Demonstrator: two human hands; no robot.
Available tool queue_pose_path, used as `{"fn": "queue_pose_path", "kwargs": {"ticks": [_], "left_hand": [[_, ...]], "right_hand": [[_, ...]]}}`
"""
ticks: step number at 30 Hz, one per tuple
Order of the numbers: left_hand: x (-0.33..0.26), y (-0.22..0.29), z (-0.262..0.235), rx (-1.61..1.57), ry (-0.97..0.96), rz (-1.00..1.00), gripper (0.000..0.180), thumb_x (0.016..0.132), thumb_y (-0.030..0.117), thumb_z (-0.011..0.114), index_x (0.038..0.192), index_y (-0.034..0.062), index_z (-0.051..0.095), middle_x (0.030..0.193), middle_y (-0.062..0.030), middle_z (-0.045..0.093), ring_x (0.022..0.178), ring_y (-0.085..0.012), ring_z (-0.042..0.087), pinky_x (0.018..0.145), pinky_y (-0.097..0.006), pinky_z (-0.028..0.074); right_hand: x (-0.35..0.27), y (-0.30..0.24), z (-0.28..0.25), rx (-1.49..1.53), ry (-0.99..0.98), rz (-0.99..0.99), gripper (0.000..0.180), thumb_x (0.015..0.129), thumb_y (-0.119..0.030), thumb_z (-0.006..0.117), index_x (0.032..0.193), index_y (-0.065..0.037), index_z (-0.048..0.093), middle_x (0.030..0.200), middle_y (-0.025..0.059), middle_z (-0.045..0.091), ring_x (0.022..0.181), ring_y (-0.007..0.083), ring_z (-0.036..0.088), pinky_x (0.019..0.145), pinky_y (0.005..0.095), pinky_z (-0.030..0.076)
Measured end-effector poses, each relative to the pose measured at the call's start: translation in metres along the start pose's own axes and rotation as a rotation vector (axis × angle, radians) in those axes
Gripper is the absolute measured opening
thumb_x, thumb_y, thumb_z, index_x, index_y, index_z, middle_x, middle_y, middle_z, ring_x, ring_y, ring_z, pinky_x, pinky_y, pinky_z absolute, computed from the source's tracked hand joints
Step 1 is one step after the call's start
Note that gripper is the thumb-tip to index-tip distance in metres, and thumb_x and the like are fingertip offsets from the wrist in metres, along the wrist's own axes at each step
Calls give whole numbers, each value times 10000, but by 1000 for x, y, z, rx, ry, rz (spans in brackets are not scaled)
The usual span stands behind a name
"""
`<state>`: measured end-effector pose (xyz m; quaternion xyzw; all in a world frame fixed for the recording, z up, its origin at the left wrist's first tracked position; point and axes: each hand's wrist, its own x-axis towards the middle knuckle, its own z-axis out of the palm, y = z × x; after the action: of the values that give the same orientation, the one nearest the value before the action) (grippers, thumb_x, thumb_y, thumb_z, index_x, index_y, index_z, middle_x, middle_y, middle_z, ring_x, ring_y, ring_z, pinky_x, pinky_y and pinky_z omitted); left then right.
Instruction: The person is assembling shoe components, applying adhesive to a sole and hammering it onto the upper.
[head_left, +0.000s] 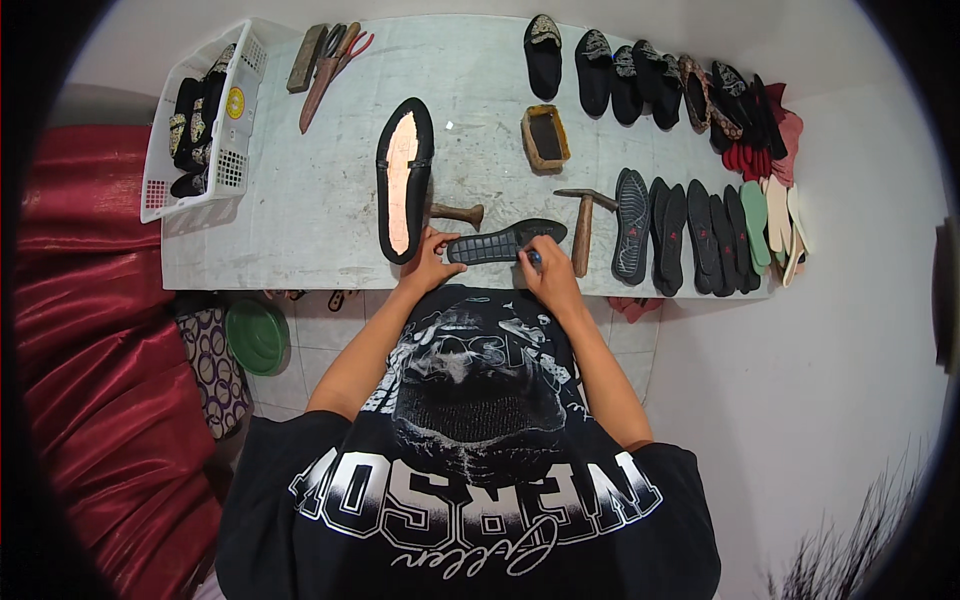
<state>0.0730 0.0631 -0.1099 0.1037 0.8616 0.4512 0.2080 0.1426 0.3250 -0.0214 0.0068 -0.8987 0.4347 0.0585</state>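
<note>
A black shoe sole [483,248] with a ribbed, gridded face lies crosswise near the table's front edge. My left hand [430,263] grips its left end, with thumb and fingers at the edges. Over the sole's middle, my right hand [552,277] is closed round a slim pen-like tool [535,257] with a blue end; its tip touches or nearly touches the sole. Just beyond my left hand, a black shoe [384,180] stands bottom up, showing a pale pinkish underside. A brown piece with a flared end [462,214] is partly hidden behind that shoe.
A hammer [583,235] lies right of the sole, beside several black soles [631,228] and coloured insoles [754,222]. Farther back are an adhesive-stained tub [546,138] and a row of shoes [594,75]. At left are pliers [352,45], a sheathed blade [318,92] and a white basket [238,140].
</note>
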Motion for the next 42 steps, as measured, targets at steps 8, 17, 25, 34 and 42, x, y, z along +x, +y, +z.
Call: {"fn": "queue_pose_path", "kwargs": {"ticks": [8,17,25,34,42], "left_hand": [[-1,1,-1,11,-17,-5,684,625,207,976,1260,135,730,1011,-4,493,866,-141,510,767,-271,513],[1,3,-2,3,-24,-19,683,633,212,970,1262,118,723,1031,-17,502,884,-159,526,811,-291,519],[1,0,0,3,-18,-13,678,628,207,970,1251,111,721,1020,-15,493,876,-160,517,821,-290,517],[1,1,-3,-16,-60,-20,664,645,208,960,1259,123,719,1045,-20,485,895,-163,521,792,-283,533],[2,-3,-1,22,-26,56,663,644,200,961,1258,116,723,1033,-17,474,897,-163,516,800,-299,524]], "right_hand": [[28,0,-6,4,6,237,208,825,-78,776,907,13,609,806,205,639,723,424,625,683,467,494],[25,4,-4,-6,38,185,192,822,-90,794,906,5,650,808,193,675,749,373,668,687,429,511],[31,42,-32,44,228,309,151,851,-80,793,883,8,674,804,172,695,703,311,668,667,380,512],[29,23,5,38,199,160,185,842,-80,792,899,27,652,808,194,669,714,360,656,687,405,509],[41,42,-30,-33,270,230,177,823,-25,773,859,24,607,791,205,636,759,408,635,688,436,491]]}}
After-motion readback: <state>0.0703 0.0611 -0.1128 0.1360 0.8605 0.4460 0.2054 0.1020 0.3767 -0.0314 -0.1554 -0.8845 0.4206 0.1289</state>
